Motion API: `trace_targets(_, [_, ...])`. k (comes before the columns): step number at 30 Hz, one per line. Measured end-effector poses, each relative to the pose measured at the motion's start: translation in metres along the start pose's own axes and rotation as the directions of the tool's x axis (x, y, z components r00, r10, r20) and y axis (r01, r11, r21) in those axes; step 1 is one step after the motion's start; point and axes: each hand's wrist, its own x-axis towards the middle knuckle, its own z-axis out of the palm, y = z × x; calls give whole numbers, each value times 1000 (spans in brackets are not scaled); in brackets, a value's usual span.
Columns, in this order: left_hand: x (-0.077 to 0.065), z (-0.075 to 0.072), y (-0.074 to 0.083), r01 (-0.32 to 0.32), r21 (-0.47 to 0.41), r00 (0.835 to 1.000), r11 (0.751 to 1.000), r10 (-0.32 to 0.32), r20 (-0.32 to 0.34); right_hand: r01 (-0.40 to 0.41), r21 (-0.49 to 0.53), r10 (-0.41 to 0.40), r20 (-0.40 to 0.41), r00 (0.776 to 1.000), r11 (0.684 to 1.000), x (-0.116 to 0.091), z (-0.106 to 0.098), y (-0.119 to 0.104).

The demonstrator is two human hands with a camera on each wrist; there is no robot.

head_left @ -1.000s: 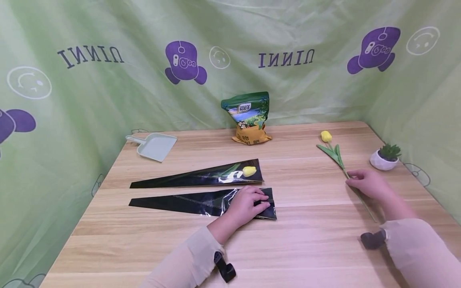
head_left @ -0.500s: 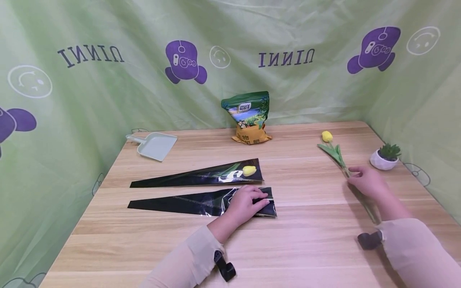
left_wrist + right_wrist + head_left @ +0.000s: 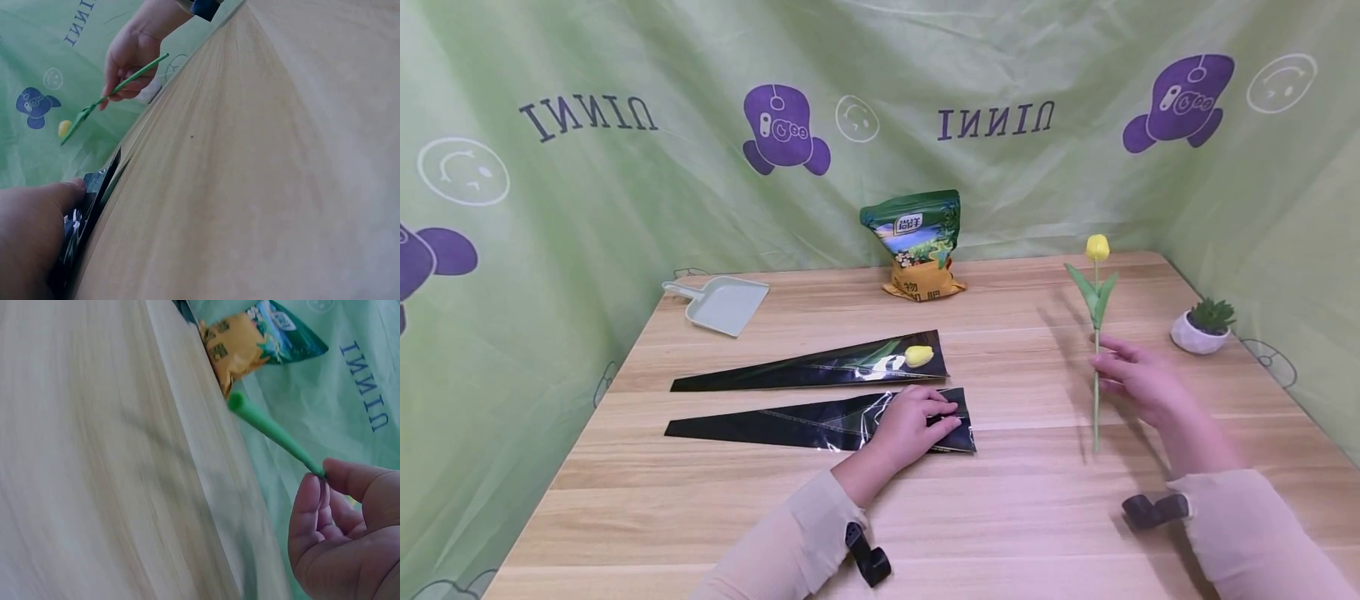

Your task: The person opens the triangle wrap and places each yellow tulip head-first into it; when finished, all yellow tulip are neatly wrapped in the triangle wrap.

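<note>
Head view shows green curtain [image 3: 887, 50], wooden table [image 3: 1000, 517], left hand [image 3: 913, 425] pinching 1 sleeve [image 3: 808, 423], right hand [image 3: 1138, 379] 1 tulip [image 3: 1099, 312].

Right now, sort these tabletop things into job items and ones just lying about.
Job, apparently:
yellow tulip, in the right grip
nearer black sleeve, under the left grip
farther black sleeve, holding another tulip

Lying about:
dustpan
bag
potted succulent
</note>
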Motion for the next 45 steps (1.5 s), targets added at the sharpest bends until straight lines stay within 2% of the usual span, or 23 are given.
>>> trace_targets(5, [0,1,-1,7,-7,1000,1000,-7,2,78,73,-80,16,997,994,-3,19,2])
trace_targets(11, [0,2,-2,12,-16,1000,1000,-12,-6,140,205,-145,13,989,969,-7,41,3])
trace_targets(18, [1,2,0,16,-12,1000,1000,-16,-5,191,282,-184,-49,982,940,-7,69,4])
trace_targets(22, [1,1,1,18,-20,1000,1000,-18,-7,220,249,-190,-138,972,943,-3,83,10])
trace_targets(28, [0,2,1,23,-26,1000,999,-23,-16,208,192,-154,-263,952,959,2,100,18])
trace_targets(35, [0,2,1,-9,-21,999,1000,8,-50,198,163,-136,-329,935,967,2,108,16])
trace_targets(45, [0,4,0,1,-19,999,1000,-2,-52,160,143,-97,-374,923,977,4,111,18])
